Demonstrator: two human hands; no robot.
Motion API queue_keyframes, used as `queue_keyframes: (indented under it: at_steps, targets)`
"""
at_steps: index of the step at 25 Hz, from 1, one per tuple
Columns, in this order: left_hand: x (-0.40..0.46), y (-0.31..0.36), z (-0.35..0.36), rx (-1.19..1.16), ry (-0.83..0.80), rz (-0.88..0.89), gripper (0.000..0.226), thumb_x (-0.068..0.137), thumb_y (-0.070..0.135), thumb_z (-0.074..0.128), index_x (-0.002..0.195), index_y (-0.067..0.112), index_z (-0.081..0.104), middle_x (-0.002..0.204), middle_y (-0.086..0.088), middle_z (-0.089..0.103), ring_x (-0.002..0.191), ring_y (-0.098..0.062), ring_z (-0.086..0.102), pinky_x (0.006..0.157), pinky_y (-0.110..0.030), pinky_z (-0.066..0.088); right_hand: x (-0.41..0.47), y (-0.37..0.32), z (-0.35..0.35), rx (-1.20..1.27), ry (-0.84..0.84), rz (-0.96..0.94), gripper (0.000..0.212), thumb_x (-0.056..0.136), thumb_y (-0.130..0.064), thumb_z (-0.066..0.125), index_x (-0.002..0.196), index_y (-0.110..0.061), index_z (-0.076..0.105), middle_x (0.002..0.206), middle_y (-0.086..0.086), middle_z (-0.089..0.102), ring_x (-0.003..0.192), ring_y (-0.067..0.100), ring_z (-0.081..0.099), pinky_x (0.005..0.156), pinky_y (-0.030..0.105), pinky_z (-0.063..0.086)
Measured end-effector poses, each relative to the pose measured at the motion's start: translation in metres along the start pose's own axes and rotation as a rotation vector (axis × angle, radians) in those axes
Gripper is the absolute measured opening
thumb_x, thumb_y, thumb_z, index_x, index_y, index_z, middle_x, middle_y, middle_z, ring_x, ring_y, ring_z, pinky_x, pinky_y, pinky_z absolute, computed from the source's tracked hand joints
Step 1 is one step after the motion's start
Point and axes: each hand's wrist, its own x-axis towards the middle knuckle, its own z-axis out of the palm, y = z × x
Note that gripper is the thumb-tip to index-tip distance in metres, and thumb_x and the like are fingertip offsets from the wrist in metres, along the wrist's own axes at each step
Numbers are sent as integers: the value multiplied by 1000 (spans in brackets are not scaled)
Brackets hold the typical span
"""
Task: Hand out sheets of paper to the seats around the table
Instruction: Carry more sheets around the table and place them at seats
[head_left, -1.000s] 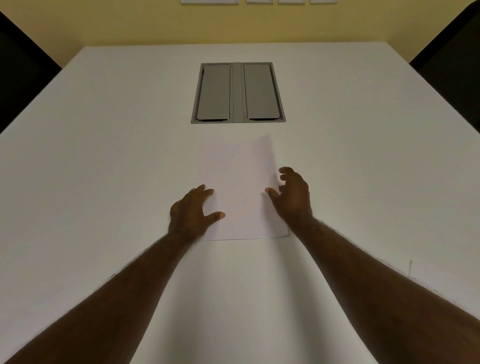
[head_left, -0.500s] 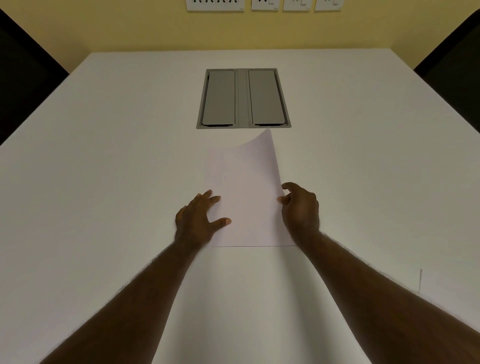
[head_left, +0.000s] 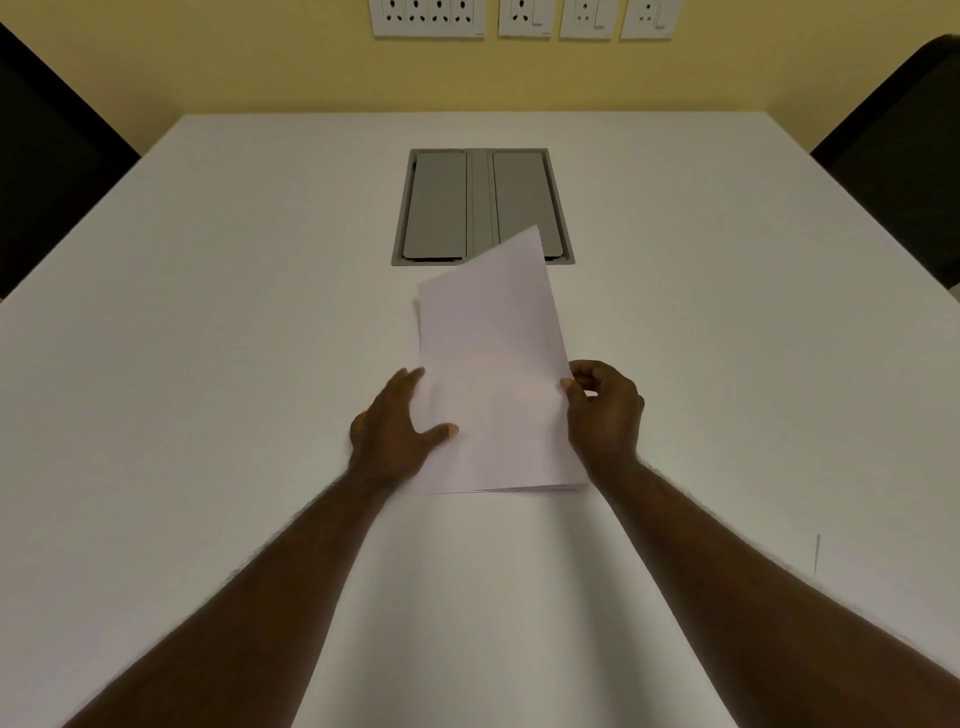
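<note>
A thin stack of white paper (head_left: 498, 475) lies on the white table (head_left: 208, 364) in front of me. My right hand (head_left: 605, 415) pinches the right edge of the top sheet (head_left: 488, 338) and holds its far end raised off the stack, tilted up to the right. My left hand (head_left: 397, 431) rests with spread fingers on the stack's left side, partly under the raised sheet, its thumb on the paper.
A grey double-lid cable box (head_left: 483, 208) is set into the table just beyond the paper. Dark chair backs stand at the left (head_left: 47, 171) and at the right (head_left: 898, 140). Wall sockets (head_left: 519, 18) line the yellow wall. Another sheet's edge (head_left: 883, 582) shows near right.
My right hand closed on the top sheet's right edge and lifted it, so its far end now rises off the stack. The left hand stayed pressing on the stack.
</note>
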Motion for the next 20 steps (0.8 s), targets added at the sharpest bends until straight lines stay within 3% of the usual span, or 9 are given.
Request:
queue_keyframes:
  at_steps: [3, 7, 11, 13, 16, 20]
  targets:
    - [-3, 27, -29, -364, 103, -77, 83, 81, 42, 70, 148, 22, 25, 154, -3, 34, 136, -23, 40, 109, -40, 35, -4, -23, -24, 248, 11, 69, 15, 83, -9, 68, 92, -21, 71, 78, -9, 69, 76, 12, 66, 74, 27, 51]
    - [-16, 74, -81, -650, 119, -167, 72, 89, 39, 62, 148, 26, 23, 137, -1, 49, 115, -20, 54, 92, -32, 43, -17, -60, -64, 479, -22, 98, 15, 84, -7, 69, 97, -16, 72, 81, 0, 72, 77, 15, 67, 79, 35, 56]
    - [-46, 116, -138, -787, 161, -85, 39, 92, 26, 60, 129, 19, 54, 105, -11, 70, 88, -31, 63, 84, -48, 51, -38, -98, -106, 616, -54, 89, 16, 85, -7, 69, 98, -16, 72, 87, 2, 75, 78, 17, 68, 79, 34, 57]
    - [-69, 134, -160, -783, 174, -47, 29, 91, 19, 59, 120, 15, 62, 105, -15, 72, 94, -37, 66, 91, -56, 49, -48, -114, -127, 626, -53, 71, 16, 85, -8, 70, 98, -17, 72, 87, 1, 75, 76, 15, 67, 77, 32, 56]
    - [-106, 157, -187, -791, 215, -25, 29, 91, 15, 59, 120, 10, 61, 109, -13, 71, 104, -35, 66, 95, -55, 49, -64, -141, -158, 628, -64, 31, 16, 84, -11, 71, 93, -24, 71, 81, 2, 72, 71, 12, 65, 74, 30, 54]
    - [-161, 184, -219, -818, 242, 39, 22, 92, 12, 59, 113, 11, 63, 105, -11, 73, 92, -26, 69, 90, -47, 54, -95, -179, -206, 610, -91, -17, 15, 84, -11, 71, 98, -19, 71, 94, 14, 74, 77, 17, 67, 79, 37, 55]
